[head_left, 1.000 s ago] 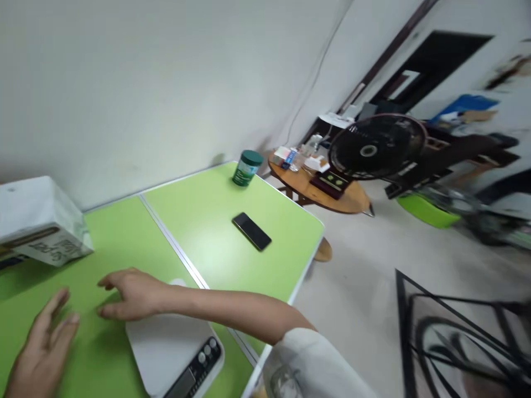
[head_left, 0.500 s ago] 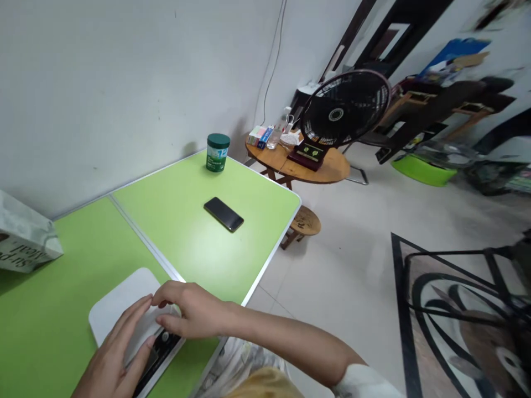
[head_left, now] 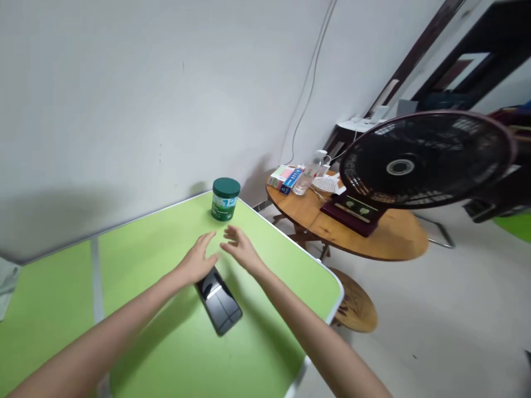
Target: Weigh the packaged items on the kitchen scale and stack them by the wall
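My left hand (head_left: 198,261) is above the green table (head_left: 166,348), just over the upper end of a black phone (head_left: 219,304). Its fingers are apart and hold nothing. To its right, my right hand (head_left: 241,249) hovers with fingers spread, and it is bare too. Just beyond both hands stands an upright green tub (head_left: 225,200) with a dark green lid, near the table's far corner. Neither hand touches the tub. The phone lies flat with its screen up.
To the right, a round wooden table (head_left: 398,237) holds a black fan (head_left: 400,167), a clear bottle (head_left: 305,179) and small boxes (head_left: 286,178). A wooden stool (head_left: 354,301) is below. Part of a package (head_left: 7,284) shows at the left edge.
Both hands have left the white device and moved forward to between the phone and the tub. The view has shifted, so the device is out of sight and the fan looks nearer.
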`<state>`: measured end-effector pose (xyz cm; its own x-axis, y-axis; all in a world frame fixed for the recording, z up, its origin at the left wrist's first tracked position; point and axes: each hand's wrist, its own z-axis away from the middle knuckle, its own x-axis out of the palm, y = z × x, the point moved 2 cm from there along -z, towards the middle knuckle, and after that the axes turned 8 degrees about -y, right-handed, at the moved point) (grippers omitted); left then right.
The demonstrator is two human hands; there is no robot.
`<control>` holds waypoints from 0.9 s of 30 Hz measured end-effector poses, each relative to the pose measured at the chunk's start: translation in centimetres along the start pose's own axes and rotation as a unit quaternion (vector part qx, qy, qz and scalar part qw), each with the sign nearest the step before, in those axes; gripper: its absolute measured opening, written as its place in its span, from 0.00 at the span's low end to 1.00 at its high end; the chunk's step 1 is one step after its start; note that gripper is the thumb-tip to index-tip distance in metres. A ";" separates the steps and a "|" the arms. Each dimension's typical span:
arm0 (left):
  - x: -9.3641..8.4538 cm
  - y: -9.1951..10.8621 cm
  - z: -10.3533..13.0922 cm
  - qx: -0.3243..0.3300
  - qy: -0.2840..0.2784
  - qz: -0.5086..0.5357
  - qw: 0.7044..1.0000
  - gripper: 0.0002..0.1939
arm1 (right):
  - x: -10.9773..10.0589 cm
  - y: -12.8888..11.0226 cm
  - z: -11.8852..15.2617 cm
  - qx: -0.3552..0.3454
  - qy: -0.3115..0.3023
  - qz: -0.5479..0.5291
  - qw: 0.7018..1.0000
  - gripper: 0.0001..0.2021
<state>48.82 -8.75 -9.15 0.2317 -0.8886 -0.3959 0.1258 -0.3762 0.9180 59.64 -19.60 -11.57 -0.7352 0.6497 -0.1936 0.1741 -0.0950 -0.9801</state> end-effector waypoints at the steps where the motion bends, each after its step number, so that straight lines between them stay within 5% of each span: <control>1: 0.3 -0.5 -2.8 -0.010 0.018 0.040 0.999 0.31 | -1.6 1.0 -2.3 0.005 0.023 -0.003 1.000 0.33; 4: 0.4 -1.8 -9.7 -0.009 0.054 0.061 0.997 0.35 | -5.3 3.1 -8.2 0.005 0.076 -0.018 0.997 0.43; 7: -0.6 -2.4 -14.2 0.000 0.082 0.041 0.996 0.39 | -6.9 3.5 -12.3 -0.031 0.092 -0.024 0.995 0.49; 10: -1.6 -2.2 -16.6 0.009 0.096 0.040 0.994 0.39 | -6.6 2.8 -14.5 -0.084 0.082 -0.018 0.993 0.46; 13: -1.8 -1.9 -16.5 0.027 0.087 0.059 0.994 0.39 | -5.4 2.1 -14.3 -0.108 0.100 -0.001 0.989 0.43; 16: -2.0 -1.8 -13.6 0.028 0.077 0.074 0.994 0.41 | -3.7 1.5 -12.2 -0.111 0.121 0.021 0.986 0.43; 19: -2.8 -1.5 -8.1 0.011 0.073 0.080 0.994 0.42 | -1.3 0.1 -8.6 -0.118 0.105 0.054 0.986 0.41; 27: -8.2 5.4 13.7 0.018 0.099 0.010 0.995 0.41 | 8.0 -9.5 2.6 -0.152 -0.058 0.000 0.987 0.39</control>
<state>34.39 -7.11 -0.57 0.4198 -0.8281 -0.3715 0.0856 -0.3714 0.9245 50.39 -15.45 -3.89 -0.8016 0.5580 -0.2144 0.3497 0.1468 -0.9253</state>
